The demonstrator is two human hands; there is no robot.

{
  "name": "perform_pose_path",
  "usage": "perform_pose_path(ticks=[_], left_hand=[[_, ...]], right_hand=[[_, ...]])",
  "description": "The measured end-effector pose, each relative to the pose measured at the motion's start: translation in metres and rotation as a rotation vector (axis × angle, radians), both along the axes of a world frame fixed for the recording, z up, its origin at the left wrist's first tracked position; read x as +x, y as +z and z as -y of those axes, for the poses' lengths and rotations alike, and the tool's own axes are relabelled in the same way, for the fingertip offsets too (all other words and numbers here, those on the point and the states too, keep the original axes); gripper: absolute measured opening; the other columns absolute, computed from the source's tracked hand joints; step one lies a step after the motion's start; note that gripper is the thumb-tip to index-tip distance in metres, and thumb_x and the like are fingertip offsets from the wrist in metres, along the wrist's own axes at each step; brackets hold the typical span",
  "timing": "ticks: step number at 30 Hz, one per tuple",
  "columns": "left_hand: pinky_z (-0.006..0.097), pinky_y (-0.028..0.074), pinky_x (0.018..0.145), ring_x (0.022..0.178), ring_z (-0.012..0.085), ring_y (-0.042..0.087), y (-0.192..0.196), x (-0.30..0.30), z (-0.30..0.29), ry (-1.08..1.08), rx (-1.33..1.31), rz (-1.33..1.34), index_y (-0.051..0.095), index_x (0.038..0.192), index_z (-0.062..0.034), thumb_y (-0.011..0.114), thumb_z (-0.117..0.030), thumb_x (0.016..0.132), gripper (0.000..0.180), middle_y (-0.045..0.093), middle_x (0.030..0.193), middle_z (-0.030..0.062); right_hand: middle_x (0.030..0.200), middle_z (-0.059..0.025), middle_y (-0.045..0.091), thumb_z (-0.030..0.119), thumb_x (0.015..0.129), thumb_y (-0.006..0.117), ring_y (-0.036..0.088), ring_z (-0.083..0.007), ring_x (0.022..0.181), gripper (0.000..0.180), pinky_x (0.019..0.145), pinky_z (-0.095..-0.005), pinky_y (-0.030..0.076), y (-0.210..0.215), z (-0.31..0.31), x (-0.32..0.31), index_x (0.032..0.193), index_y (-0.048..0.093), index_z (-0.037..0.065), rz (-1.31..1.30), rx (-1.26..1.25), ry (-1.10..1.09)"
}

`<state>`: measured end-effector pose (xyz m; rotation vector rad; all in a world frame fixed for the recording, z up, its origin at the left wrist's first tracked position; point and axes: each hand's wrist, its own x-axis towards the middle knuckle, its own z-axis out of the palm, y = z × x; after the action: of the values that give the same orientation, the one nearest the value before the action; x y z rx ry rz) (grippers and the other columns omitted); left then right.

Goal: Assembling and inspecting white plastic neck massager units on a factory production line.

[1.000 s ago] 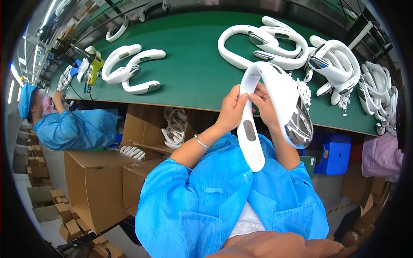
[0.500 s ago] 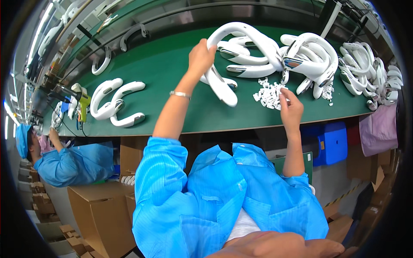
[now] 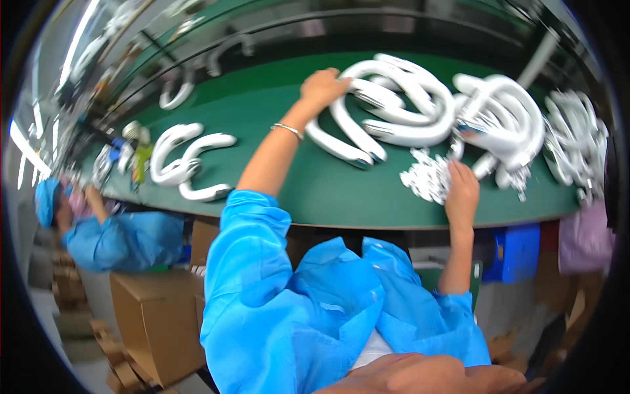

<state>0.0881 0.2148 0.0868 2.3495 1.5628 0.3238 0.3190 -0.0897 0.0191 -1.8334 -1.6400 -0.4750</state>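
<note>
My left hand (image 3: 323, 90) is closed on the end of a white U-shaped band (image 3: 357, 130), at the left side of a heap of similar glossy curved bands (image 3: 413, 134) with silver tips. Which band in the overlap belongs to this grip is partly hidden. My right hand (image 3: 463, 190) reaches to the right edge of a pile of small white plastic pieces (image 3: 426, 176). Its fingertips are drawn together, and motion blur hides whatever lies between them.
More white bands (image 3: 508, 121) lie to the right, with another stack (image 3: 577, 138) beyond. Two bands (image 3: 176, 154) rest at left near a yellow-green tool (image 3: 141, 161). A co-worker (image 3: 125, 240) in blue sits far left. Cardboard boxes (image 3: 157, 322) stand below the green table (image 3: 282, 197).
The band in my left hand has come down toward the heap from its raised, tilted position. My right hand stays at the small pieces. The whole view has shifted slightly.
</note>
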Motion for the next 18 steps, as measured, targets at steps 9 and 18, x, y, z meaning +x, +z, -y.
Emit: perform_pose_path(ticks=[9, 18], left_hand=[[0.044, 0.049, 0.086, 0.102, 0.037, 0.059, -0.004, -0.112, -0.151, 0.456, 0.307, -0.224, 0.061, 0.111, -0.009, 0.061, -0.03, 0.079, 0.038, 0.059, 0.107, 0.0223], [0.047, 0.049, 0.084, 0.114, 0.0356, 0.049, -0.052, -0.203, -0.341, 0.862, 0.345, -0.247, 0.056, 0.115, -0.0003, 0.049, -0.024, 0.086, 0.038, 0.045, 0.131, 0.0198]], right_hand=[[0.105, -0.0141, 0.061, -0.001, 0.075, 0.051, 0.055, -0.0314, 0.102, 0.029, 0.088, -0.0421, 0.041, -0.007, -0.013, -0.002, 0.101, 0.062, -0.002, 0.055, -0.214, 0.013], [0.092, -0.0141, 0.062, 0.002, 0.07, 0.056, 0.057, -0.0346, 0.089, 0.021, 0.081, -0.0435, 0.047, -0.006, -0.022, 0.008, 0.091, 0.061, 0.0, 0.061, -0.299, 0.11]])
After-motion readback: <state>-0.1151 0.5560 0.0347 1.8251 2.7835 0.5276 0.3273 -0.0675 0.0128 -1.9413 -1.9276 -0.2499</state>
